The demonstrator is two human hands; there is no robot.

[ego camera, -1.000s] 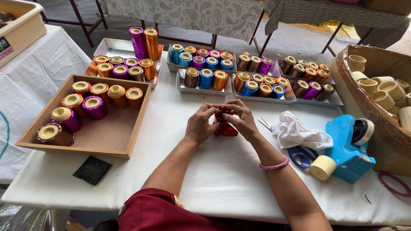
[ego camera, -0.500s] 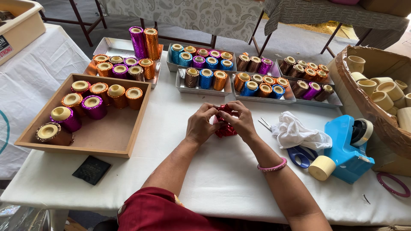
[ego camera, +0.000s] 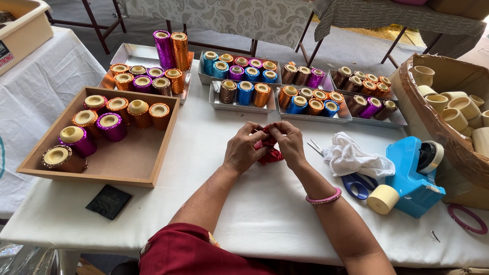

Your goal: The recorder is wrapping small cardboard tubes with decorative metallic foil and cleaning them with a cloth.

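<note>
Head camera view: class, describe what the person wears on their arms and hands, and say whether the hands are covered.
Both hands, left hand and right hand, are bare, with no gloves. The right wrist carries a thin pink bangle. Forearms are uncovered; a dark red garment shows near the body.

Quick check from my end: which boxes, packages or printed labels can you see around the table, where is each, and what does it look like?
Cream plastic bin, far left on the side table, with a white and black printed label on its wall.
Brown cardboard box, right edge, holding plain cream cups.
Flat black square packet, near the front left, below the wooden tray.
No screens or signs.
</note>
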